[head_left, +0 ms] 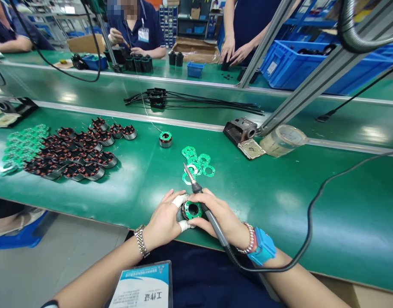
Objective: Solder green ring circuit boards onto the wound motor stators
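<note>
Near the front edge of the green table, a motor stator topped with a green ring board (192, 210) sits between my hands. My left hand (166, 217), with white tape on the thumb and a finger, grips its left side. Across from it, my right hand (217, 211) touches the board's right side with thumb and fingertips and also carries a soldering iron (212, 220), its tip pointing up and away. Loose green ring boards (203, 159) lie just beyond. Another stator with a board (165, 139) stands farther back, a thin wire rising from it.
Many stators (77, 147) and green boards (25, 143) cover the left. A soldering stand (241, 131) and a round container (284, 140) stand back right. The iron's cable (310, 214) loops at right. People work across the table beside a blue crate (280, 77).
</note>
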A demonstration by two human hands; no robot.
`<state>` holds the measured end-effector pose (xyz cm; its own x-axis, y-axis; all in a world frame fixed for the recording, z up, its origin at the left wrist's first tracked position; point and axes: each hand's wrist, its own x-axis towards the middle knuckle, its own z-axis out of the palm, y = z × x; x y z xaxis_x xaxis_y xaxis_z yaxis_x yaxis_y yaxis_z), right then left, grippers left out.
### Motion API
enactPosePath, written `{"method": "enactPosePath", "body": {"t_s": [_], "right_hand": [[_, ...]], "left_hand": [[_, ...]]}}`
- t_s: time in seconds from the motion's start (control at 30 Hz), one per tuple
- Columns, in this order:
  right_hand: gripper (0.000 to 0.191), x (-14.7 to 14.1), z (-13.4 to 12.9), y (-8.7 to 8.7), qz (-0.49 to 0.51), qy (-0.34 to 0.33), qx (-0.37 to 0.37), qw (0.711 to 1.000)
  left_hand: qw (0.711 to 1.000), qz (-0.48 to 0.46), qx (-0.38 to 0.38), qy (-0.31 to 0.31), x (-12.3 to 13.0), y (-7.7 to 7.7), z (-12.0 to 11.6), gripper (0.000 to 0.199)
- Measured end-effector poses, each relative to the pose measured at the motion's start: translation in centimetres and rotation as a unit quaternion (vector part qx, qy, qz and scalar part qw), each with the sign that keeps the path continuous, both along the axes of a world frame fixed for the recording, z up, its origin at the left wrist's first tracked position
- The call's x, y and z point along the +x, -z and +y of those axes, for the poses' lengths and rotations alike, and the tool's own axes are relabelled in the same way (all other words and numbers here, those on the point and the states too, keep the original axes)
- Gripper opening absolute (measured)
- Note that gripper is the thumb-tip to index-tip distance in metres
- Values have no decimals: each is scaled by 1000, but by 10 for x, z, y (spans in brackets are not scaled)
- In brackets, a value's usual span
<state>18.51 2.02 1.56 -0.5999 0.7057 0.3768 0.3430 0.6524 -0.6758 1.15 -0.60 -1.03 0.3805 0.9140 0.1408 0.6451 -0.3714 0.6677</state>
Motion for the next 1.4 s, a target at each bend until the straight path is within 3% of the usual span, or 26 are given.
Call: {"method": "enactPosePath", "body": {"t_s": [0.1, 0.17, 0.23, 0.33, 0.57, 0.83, 1.23, 1.4], "right_hand": [[34, 7, -4, -2, 9, 12, 11, 1000], [27, 14, -12, -3, 22, 55, 21, 998], [19, 22, -23, -2, 29, 115, 27, 993], [16, 28, -39, 1, 23, 158, 16, 987], [19, 20, -48, 10, 28, 135, -37, 990], [23, 21, -46, 9, 18, 126, -21, 992], [25, 15, -45, 17, 22, 130, -78, 988], [30, 17, -42, 8, 15, 120, -75, 990]], "left_hand": [[1000, -3, -6, 12, -1, -3, 0, 71], [1000, -10, -11, 9, -1, -5, -2, 84], [999, -31, -5, -9, 0, -5, -3, 76], [996, -78, 6, -40, 3, -4, -5, 46], [991, -104, -10, -88, 8, -3, -7, 37], [988, -113, -11, -103, 9, -2, -8, 39], [990, -108, -12, -88, 9, -5, -7, 36], [992, -94, -11, -82, 9, -8, -9, 36]]}}
